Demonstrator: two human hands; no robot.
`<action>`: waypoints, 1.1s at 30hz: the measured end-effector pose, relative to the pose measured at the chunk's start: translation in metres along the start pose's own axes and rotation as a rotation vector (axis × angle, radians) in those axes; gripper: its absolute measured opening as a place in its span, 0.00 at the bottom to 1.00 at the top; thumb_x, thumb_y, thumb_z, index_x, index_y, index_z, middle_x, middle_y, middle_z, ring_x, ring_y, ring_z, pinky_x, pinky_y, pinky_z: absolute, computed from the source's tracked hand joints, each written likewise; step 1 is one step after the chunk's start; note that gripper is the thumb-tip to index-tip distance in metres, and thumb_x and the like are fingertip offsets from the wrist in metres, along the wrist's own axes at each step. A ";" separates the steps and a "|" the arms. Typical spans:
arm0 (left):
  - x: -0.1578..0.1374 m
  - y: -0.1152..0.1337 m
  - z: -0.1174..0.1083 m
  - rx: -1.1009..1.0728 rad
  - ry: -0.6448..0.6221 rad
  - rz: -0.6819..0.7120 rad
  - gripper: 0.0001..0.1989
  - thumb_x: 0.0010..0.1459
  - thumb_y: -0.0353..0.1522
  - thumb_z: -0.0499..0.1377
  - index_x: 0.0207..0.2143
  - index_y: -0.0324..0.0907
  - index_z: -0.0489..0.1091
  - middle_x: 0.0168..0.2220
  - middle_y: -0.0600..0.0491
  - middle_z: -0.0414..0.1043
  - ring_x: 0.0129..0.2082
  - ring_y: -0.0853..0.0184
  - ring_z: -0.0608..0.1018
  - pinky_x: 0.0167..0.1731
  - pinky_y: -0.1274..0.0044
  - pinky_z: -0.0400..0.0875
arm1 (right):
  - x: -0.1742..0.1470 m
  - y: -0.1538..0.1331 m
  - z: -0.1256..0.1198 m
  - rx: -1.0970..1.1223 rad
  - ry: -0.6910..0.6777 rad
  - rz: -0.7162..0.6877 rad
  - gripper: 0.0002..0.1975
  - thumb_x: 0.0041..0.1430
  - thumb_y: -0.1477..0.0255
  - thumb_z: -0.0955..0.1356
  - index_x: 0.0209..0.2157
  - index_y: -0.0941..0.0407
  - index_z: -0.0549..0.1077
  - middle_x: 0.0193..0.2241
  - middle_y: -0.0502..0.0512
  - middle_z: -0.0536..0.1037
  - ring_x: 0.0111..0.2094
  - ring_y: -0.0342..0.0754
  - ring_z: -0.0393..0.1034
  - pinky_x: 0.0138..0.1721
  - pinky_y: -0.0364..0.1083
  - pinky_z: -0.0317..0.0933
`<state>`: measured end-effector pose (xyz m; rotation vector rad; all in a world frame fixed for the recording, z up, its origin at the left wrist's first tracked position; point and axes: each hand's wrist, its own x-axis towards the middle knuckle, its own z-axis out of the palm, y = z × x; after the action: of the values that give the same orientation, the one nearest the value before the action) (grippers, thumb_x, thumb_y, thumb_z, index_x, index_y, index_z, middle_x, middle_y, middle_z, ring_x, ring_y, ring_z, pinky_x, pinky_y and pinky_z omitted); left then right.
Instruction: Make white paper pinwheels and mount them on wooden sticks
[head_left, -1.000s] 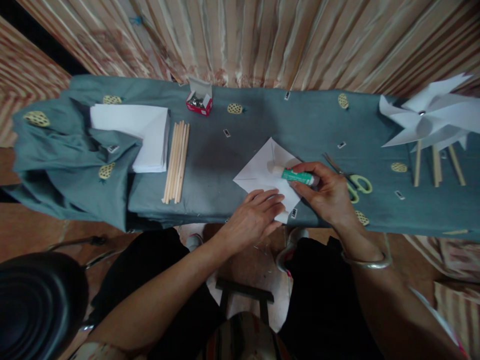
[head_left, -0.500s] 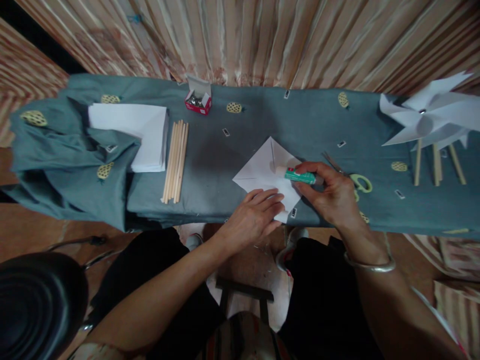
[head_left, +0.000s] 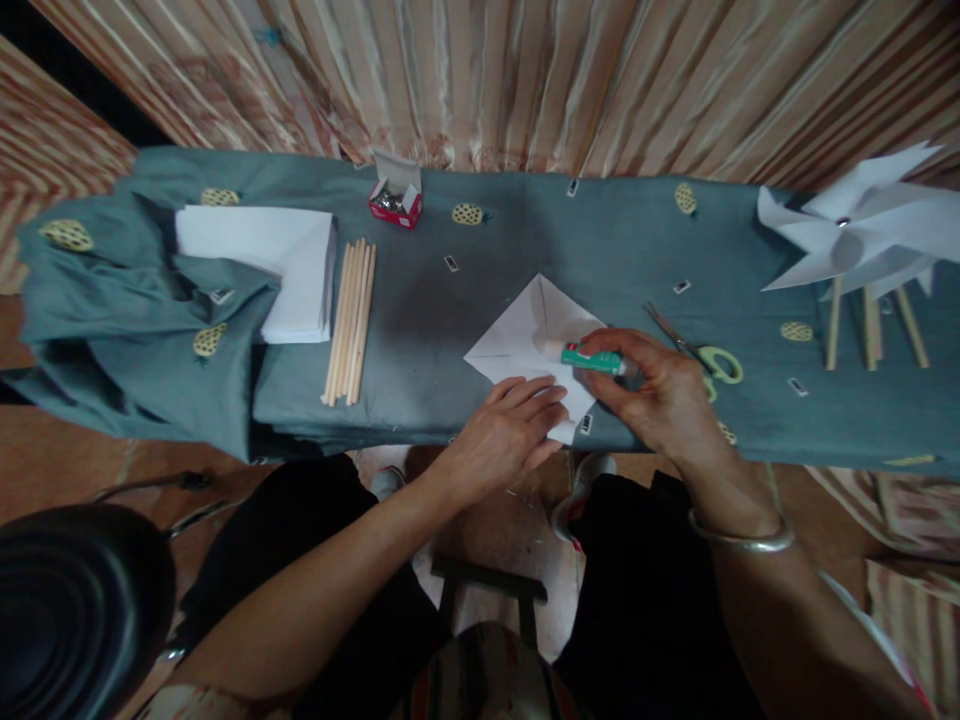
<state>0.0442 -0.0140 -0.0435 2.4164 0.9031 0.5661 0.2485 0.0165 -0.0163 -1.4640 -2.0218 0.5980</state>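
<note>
A square sheet of white paper (head_left: 517, 325) lies cornerwise near the table's front edge, with slits cut in from its corners. My left hand (head_left: 514, 425) rests flat on its lower part, fingers stretched out. In my right hand (head_left: 660, 395) is a green glue stick (head_left: 592, 358), held nearly level between thumb and fingers. Its white tip meets the paper close to the middle. Just behind the right hand lie scissors (head_left: 720, 365) with pale green handles, partly covered by it.
To the left are wooden sticks (head_left: 350, 325), a stack of white paper (head_left: 300, 300) and a small red box (head_left: 396, 205) of metal pins. White paper pinwheels (head_left: 847, 225) on sticks lie at the right end. A striped curtain (head_left: 525, 80) hangs behind the cloth-covered table (head_left: 420, 370).
My right hand has shifted slightly left with the glue stick, moving its tip a little across the paper. My left hand stays where it was.
</note>
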 end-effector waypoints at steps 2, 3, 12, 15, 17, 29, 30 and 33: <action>0.000 0.000 0.000 -0.005 -0.001 -0.004 0.14 0.64 0.34 0.55 0.49 0.36 0.69 0.58 0.44 0.69 0.63 0.57 0.64 0.60 0.62 0.58 | 0.000 -0.001 0.003 -0.002 0.011 0.028 0.11 0.55 0.74 0.68 0.42 0.50 0.74 0.42 0.52 0.79 0.45 0.53 0.74 0.46 0.52 0.67; 0.000 0.000 0.000 -0.008 -0.001 -0.005 0.13 0.64 0.34 0.55 0.49 0.37 0.69 0.58 0.44 0.69 0.63 0.58 0.64 0.60 0.62 0.59 | 0.001 -0.001 0.005 -0.005 0.028 0.048 0.12 0.56 0.73 0.68 0.42 0.50 0.74 0.42 0.52 0.79 0.44 0.53 0.74 0.45 0.51 0.67; 0.000 -0.001 0.000 -0.013 -0.008 -0.004 0.14 0.63 0.34 0.56 0.49 0.36 0.69 0.58 0.44 0.68 0.63 0.57 0.64 0.61 0.62 0.58 | 0.004 -0.004 0.007 -0.049 0.102 0.096 0.11 0.55 0.72 0.68 0.42 0.52 0.75 0.42 0.53 0.80 0.43 0.53 0.74 0.47 0.52 0.66; 0.000 0.000 -0.001 -0.028 -0.013 -0.013 0.13 0.64 0.34 0.55 0.48 0.37 0.69 0.58 0.44 0.68 0.63 0.57 0.64 0.61 0.62 0.58 | 0.005 0.000 0.006 0.028 0.130 0.125 0.10 0.53 0.72 0.70 0.40 0.52 0.75 0.38 0.52 0.80 0.41 0.52 0.75 0.45 0.52 0.67; 0.000 0.001 -0.001 -0.051 -0.016 -0.019 0.13 0.64 0.33 0.55 0.49 0.38 0.69 0.58 0.44 0.68 0.64 0.57 0.63 0.61 0.60 0.58 | 0.006 0.003 0.004 0.152 0.175 0.157 0.09 0.52 0.71 0.72 0.37 0.52 0.76 0.35 0.50 0.80 0.38 0.50 0.74 0.43 0.51 0.68; 0.001 -0.018 -0.017 -0.462 0.372 -0.349 0.14 0.60 0.35 0.60 0.48 0.39 0.72 0.44 0.47 0.77 0.38 0.67 0.78 0.41 0.73 0.74 | 0.008 0.002 -0.011 0.783 0.132 0.416 0.10 0.48 0.65 0.75 0.35 0.50 0.77 0.31 0.49 0.79 0.26 0.43 0.73 0.30 0.45 0.72; 0.002 -0.020 -0.018 -0.480 0.396 -0.370 0.14 0.59 0.35 0.61 0.47 0.39 0.72 0.42 0.47 0.77 0.36 0.68 0.78 0.39 0.75 0.74 | 0.008 0.000 -0.010 0.790 0.112 0.426 0.10 0.48 0.65 0.75 0.34 0.51 0.77 0.30 0.49 0.79 0.25 0.42 0.73 0.30 0.45 0.72; 0.004 -0.024 -0.020 -0.487 0.435 -0.384 0.14 0.58 0.34 0.62 0.46 0.39 0.73 0.41 0.48 0.76 0.35 0.69 0.77 0.38 0.76 0.73 | 0.008 -0.006 -0.006 0.817 0.072 0.453 0.11 0.46 0.66 0.76 0.33 0.52 0.77 0.26 0.47 0.78 0.24 0.42 0.71 0.29 0.44 0.71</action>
<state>0.0249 0.0100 -0.0410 1.6591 1.2018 1.0410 0.2465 0.0223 -0.0070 -1.3602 -1.1312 1.3373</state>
